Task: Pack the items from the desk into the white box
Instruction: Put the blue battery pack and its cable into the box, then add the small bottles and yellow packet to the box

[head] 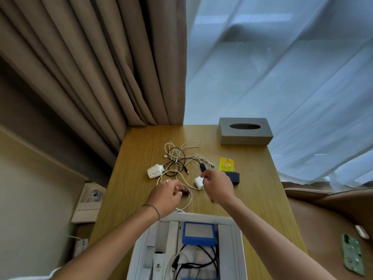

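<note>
Both hands busy over the counter (252, 199)
Right hand (218, 185) pinches white charger (198, 182); left hand (164, 194) grips something dark, half hidden

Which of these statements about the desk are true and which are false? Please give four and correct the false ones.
1. The right hand pinches the white charger plug. True.
2. The grey tissue box lies inside the white box. False: it stands at the far edge of the desk.
3. The left hand holds a small dark item. True.
4. The yellow packet is left of the tangled cables. False: it is right of them.
</note>
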`<move>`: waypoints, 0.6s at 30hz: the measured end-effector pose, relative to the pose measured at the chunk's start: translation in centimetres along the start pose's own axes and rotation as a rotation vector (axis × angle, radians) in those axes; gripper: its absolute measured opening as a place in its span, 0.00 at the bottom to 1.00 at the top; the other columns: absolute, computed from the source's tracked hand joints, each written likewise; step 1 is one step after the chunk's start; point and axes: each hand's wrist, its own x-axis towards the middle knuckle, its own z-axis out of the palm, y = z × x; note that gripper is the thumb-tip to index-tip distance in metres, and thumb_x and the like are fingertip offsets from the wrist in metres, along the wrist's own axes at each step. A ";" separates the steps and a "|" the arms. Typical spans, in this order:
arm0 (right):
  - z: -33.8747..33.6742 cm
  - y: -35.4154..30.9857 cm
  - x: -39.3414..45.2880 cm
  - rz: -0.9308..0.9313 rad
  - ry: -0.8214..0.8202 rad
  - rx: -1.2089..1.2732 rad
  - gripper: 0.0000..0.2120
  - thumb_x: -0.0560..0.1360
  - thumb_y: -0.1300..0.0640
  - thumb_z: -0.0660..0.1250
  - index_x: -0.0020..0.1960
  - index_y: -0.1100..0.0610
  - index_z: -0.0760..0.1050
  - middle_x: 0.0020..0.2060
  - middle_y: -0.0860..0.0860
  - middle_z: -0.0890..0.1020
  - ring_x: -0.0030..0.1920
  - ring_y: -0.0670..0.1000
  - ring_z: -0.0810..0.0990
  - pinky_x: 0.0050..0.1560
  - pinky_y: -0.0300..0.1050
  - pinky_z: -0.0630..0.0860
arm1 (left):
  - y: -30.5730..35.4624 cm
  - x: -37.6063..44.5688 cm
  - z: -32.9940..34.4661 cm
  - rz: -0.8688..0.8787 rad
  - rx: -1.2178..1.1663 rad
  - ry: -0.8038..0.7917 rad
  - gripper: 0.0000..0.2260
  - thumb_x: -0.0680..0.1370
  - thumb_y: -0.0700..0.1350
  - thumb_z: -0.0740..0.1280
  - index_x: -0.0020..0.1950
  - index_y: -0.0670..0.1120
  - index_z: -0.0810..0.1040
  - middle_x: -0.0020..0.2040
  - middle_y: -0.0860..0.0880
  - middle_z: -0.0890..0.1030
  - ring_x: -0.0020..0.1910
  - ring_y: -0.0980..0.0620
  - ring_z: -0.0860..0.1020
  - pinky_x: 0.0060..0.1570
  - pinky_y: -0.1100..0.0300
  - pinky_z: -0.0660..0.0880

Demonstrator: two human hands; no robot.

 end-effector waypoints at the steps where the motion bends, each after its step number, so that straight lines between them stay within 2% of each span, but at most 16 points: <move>1: 0.5 0.2 0.9 -0.002 -0.022 -0.049 0.12 0.78 0.56 0.63 0.57 0.49 0.83 0.50 0.48 0.86 0.41 0.48 0.83 0.40 0.47 0.82 | -0.3 0.6 0.1 -0.014 0.016 -0.009 0.09 0.80 0.47 0.65 0.59 0.52 0.80 0.54 0.54 0.81 0.51 0.56 0.79 0.52 0.55 0.80; 3: 1.7 0.9 2.6 -0.017 -0.071 -0.173 0.11 0.79 0.54 0.63 0.58 0.51 0.81 0.52 0.50 0.86 0.47 0.52 0.83 0.45 0.49 0.81 | -0.9 1.5 0.7 -0.033 0.033 -0.027 0.10 0.80 0.47 0.65 0.60 0.52 0.80 0.55 0.53 0.81 0.53 0.55 0.79 0.53 0.54 0.80; 5: 2.9 1.7 4.2 -0.032 -0.119 -0.317 0.12 0.79 0.50 0.64 0.60 0.52 0.78 0.52 0.52 0.85 0.49 0.55 0.82 0.45 0.50 0.80 | -1.4 2.2 1.3 -0.042 0.038 -0.041 0.10 0.80 0.46 0.65 0.61 0.52 0.80 0.56 0.53 0.81 0.54 0.56 0.79 0.55 0.56 0.80; 9: 4.8 2.4 6.4 -0.070 -0.173 -0.531 0.16 0.79 0.44 0.62 0.59 0.54 0.74 0.49 0.53 0.83 0.47 0.56 0.83 0.42 0.49 0.77 | -2.4 3.0 2.3 -0.048 0.079 -0.043 0.12 0.80 0.47 0.65 0.62 0.53 0.79 0.57 0.54 0.79 0.53 0.58 0.78 0.53 0.60 0.79; 12: 5.9 2.6 7.2 -0.105 -0.165 -0.632 0.16 0.79 0.43 0.61 0.56 0.55 0.75 0.44 0.51 0.82 0.40 0.54 0.79 0.35 0.46 0.71 | -3.2 3.6 2.8 -0.051 0.110 -0.055 0.12 0.80 0.47 0.65 0.63 0.54 0.79 0.58 0.54 0.78 0.54 0.57 0.78 0.53 0.58 0.79; 15: 6.2 2.4 7.2 -0.163 -0.158 -0.644 0.13 0.80 0.46 0.61 0.53 0.56 0.75 0.41 0.52 0.81 0.37 0.56 0.78 0.33 0.45 0.67 | -3.8 4.1 3.1 -0.061 0.139 -0.068 0.12 0.80 0.47 0.65 0.63 0.54 0.78 0.58 0.55 0.77 0.52 0.56 0.78 0.52 0.56 0.80; 18: 5.9 2.4 6.9 -0.127 -0.148 -0.483 0.13 0.79 0.46 0.59 0.51 0.55 0.73 0.42 0.53 0.83 0.39 0.57 0.80 0.36 0.47 0.70 | -3.9 4.9 3.3 -0.043 0.193 -0.076 0.10 0.80 0.46 0.65 0.60 0.54 0.79 0.57 0.54 0.77 0.52 0.55 0.77 0.52 0.55 0.79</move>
